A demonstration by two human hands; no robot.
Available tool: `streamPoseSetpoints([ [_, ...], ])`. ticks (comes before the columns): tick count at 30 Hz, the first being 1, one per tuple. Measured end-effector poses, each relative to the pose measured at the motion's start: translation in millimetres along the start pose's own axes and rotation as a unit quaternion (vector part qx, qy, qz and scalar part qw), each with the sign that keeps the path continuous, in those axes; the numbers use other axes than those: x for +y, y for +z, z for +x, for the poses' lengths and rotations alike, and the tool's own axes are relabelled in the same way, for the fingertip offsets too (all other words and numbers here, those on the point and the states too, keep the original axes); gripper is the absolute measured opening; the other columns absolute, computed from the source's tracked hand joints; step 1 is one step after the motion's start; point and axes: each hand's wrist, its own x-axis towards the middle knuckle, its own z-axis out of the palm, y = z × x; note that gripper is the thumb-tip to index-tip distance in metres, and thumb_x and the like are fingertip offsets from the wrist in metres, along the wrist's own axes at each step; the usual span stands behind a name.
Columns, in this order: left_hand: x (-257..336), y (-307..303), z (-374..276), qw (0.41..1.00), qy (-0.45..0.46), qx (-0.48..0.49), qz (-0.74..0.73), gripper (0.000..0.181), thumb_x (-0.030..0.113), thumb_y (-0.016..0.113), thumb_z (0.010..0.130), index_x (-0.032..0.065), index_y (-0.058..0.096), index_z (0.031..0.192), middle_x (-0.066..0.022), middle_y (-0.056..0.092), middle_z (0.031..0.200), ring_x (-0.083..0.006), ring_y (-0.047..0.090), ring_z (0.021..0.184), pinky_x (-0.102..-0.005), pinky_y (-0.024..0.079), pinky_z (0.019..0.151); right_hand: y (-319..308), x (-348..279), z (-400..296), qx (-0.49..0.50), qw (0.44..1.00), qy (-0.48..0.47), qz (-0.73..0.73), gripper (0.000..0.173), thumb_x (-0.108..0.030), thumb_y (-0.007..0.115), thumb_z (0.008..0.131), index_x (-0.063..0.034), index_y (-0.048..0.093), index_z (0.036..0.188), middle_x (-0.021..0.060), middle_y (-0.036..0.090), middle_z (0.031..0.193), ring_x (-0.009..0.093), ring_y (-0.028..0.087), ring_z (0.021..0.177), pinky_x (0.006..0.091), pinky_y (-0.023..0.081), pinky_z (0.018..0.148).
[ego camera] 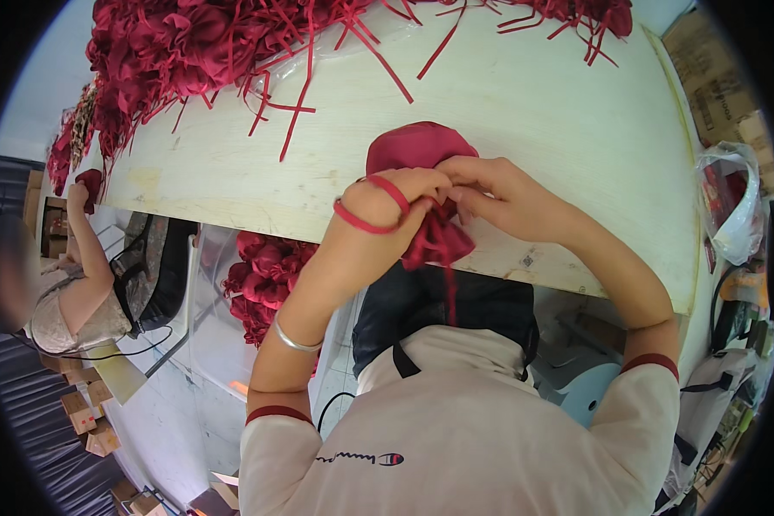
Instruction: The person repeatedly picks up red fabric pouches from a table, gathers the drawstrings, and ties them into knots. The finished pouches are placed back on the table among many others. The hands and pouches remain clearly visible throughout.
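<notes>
My left hand (393, 200) grips the gathered neck of a dark red fabric pouch (416, 145). The pouch's full, rounded body rests towards the table's far side, and its ruffled mouth (448, 242) points back at me. A red ribbon loop (361, 224) goes around the back of my left hand. Another narrow red ribbon (451, 297) hangs past the table edge over my lap. With bent fingers, my right hand (500, 197) pinches at the same neck, its fingertips meeting those of the left. Exactly which fold or ribbon it pinches is hidden.
Many red pouches with trailing ribbons (180, 51) are heaped along the far side of the pale table (555, 109). Below its near edge, a clear bin (209, 309) holds more. At far left a person (84, 284) handles red fabric. Cardboard boxes (709, 84) stand at right.
</notes>
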Motion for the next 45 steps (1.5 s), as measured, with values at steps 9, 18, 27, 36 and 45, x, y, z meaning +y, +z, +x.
streamPoseSetpoints([
  [9,-33,19,-7,0.929,0.246,0.193,0.197,0.024,0.004,0.073,0.063,0.0032,0.059,0.083,-0.0084,0.055,0.074,-0.0224,0.053,0.061,-0.0302,0.043,0.051,2,23,8,-0.04,0.986,-0.036,0.157,0.019,-0.008,0.053,0.085,-0.0022,0.06,0.102,0.0011,0.05,0.093,0.01,0.047,0.079,0.0233,0.04,0.074],
  [18,-35,12,-3,0.942,0.247,0.186,0.13,0.02,0.007,0.073,0.063,0.0041,0.058,0.075,-0.0078,0.055,0.069,-0.0221,0.053,0.058,-0.0298,0.042,0.048,4,0,2,-0.001,0.968,0.04,0.249,0.012,0.001,0.055,0.079,0.0013,0.061,0.089,0.0026,0.051,0.093,0.01,0.05,0.084,0.0239,0.04,0.075],
  [27,-27,-1,2,0.962,0.254,0.071,0.064,0.017,0.001,0.071,0.063,0.0018,0.056,0.071,-0.0085,0.055,0.065,-0.0234,0.053,0.058,-0.0307,0.043,0.05,-3,3,-5,-0.022,0.971,0.018,0.238,0.011,-0.012,0.057,0.08,-0.0016,0.06,0.08,0.0081,0.051,0.095,0.015,0.048,0.091,0.0276,0.039,0.078],
  [36,-29,-3,-1,0.943,0.29,0.077,0.146,0.02,0.005,0.073,0.058,0.0026,0.057,0.071,-0.0072,0.055,0.065,-0.0201,0.051,0.055,-0.0284,0.04,0.045,-35,-7,-20,0.109,0.944,-0.14,0.278,0.043,-0.034,0.04,0.09,-0.013,0.044,0.053,0.0119,0.05,0.087,0.023,0.05,0.084,0.0388,0.037,0.091],
  [45,-44,-11,-51,0.957,0.147,0.12,0.218,0.006,0.0,0.064,0.072,0.0036,0.06,0.072,-0.0041,0.057,0.063,-0.0174,0.051,0.051,-0.027,0.042,0.046,-42,36,-40,0.139,0.931,0.047,0.335,0.038,-0.027,0.048,0.091,-0.0098,0.035,0.059,-0.0013,0.035,0.052,0.009,0.029,0.041,0.0234,0.036,0.047],
])
